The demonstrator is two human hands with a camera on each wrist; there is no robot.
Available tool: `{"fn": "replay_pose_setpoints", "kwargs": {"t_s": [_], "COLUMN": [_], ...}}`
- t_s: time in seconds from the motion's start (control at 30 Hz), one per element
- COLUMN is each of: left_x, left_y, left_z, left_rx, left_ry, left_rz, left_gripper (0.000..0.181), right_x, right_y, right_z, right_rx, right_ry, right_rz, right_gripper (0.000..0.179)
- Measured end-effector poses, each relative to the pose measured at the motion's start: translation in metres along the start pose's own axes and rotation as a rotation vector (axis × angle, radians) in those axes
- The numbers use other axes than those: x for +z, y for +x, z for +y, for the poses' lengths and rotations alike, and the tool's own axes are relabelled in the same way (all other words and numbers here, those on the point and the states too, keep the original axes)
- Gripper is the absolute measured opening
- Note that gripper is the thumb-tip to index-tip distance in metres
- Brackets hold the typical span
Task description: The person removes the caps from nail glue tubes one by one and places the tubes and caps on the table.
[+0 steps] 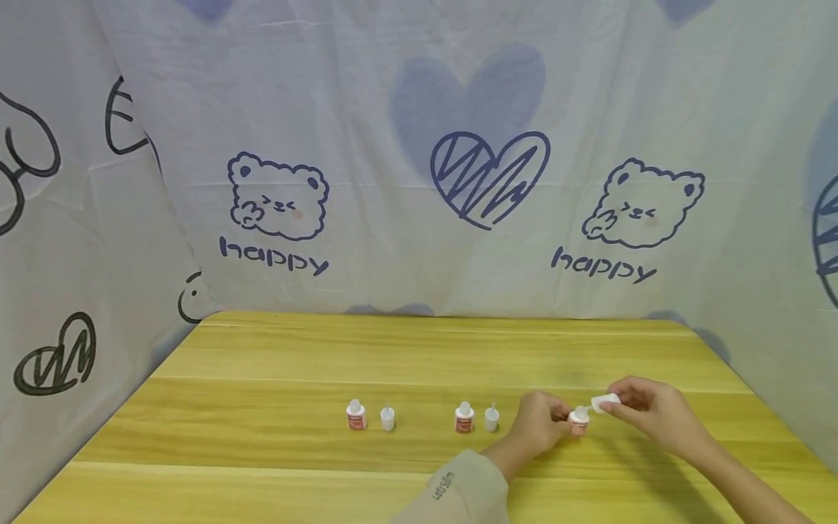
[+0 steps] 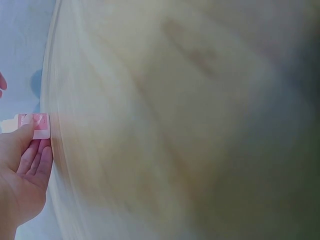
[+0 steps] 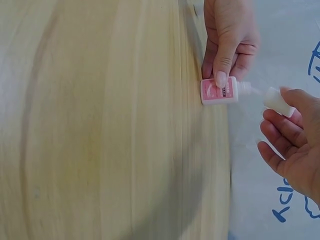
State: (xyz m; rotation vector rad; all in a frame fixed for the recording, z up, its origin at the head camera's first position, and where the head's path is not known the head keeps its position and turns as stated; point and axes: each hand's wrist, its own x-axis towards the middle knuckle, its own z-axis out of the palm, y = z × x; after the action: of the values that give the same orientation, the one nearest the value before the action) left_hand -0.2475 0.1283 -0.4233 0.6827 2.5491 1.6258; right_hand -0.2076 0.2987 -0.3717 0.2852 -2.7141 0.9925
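My left hand [image 1: 538,422] holds a small white bottle with a pink label [image 3: 219,91] between thumb and fingers, its base against the table. The bottle's narrow neck is uncapped. Just off the neck, my right hand [image 1: 657,411] pinches a white cap [image 3: 278,102] with thumb and forefinger. A thin, pale stem seems to run from the cap toward the bottle's mouth; whether its tip is inside cannot be told. In the left wrist view, the left thumb lies over the bottle's label [image 2: 41,121], and only the right fingertips [image 2: 2,84] show.
To the left on the wooden table [image 1: 262,466] stand two similar bottles, one farther left [image 1: 356,418] and one in the middle [image 1: 464,420]. Beside each is an upturned white cap, the left cap [image 1: 388,420] and the middle cap [image 1: 492,420]. A printed cloth [image 1: 393,284] hangs behind.
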Motion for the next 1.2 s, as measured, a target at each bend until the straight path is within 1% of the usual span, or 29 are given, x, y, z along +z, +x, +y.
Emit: {"fn": "replay_pose_setpoints", "kwargs": {"t_s": [0.13,0.27,0.4,0.47,0.67,0.77,0.9,0.97,1.13,1.2], "left_x": [0.0,0.0,0.0,0.001,0.002,0.002,0.001,0.001,0.001,0.0], "left_y": [0.001,0.001,0.001,0.0,0.0,-0.001,-0.002,-0.001,-0.001,-0.001], "left_z": [-0.001,-0.002,-0.002,-0.002,-0.003,-0.002,-0.001,0.0,0.002,0.002], "left_rx": [0.01,-0.003,-0.026,-0.037,-0.023,-0.02,-0.014,-0.022,-0.045,-0.038], "left_ry": [0.006,-0.012,-0.017,-0.016,-0.006,-0.006,0.009,0.011,-0.008,-0.011], "left_rz": [0.003,0.004,0.009,0.009,0.009,0.011,0.013,0.01,0.001,0.001], "left_gripper": [0.009,0.01,0.009,0.009,0.01,0.01,0.011,0.011,0.01,0.01], "right_x": [-0.002,-0.003,-0.004,-0.004,-0.003,-0.003,-0.001,0.0,0.001,0.001], "right_y": [0.0,0.0,0.001,0.001,0.001,0.0,-0.001,-0.002,-0.003,-0.004], "right_z": [0.002,0.004,0.007,0.009,0.016,0.02,0.024,0.026,0.029,0.03], "right_rx": [-0.034,-0.047,-0.042,-0.057,-0.105,-0.126,-0.147,-0.152,-0.165,-0.157], "right_ry": [-0.015,-0.036,-0.037,-0.038,-0.045,-0.028,-0.01,-0.008,0.0,-0.003], "right_rz": [-0.01,-0.031,-0.088,-0.12,-0.187,-0.218,-0.227,-0.224,-0.209,-0.206], "right_gripper": [0.014,0.013,0.017,0.019,0.019,0.019,0.016,0.014,0.013,0.013]}}
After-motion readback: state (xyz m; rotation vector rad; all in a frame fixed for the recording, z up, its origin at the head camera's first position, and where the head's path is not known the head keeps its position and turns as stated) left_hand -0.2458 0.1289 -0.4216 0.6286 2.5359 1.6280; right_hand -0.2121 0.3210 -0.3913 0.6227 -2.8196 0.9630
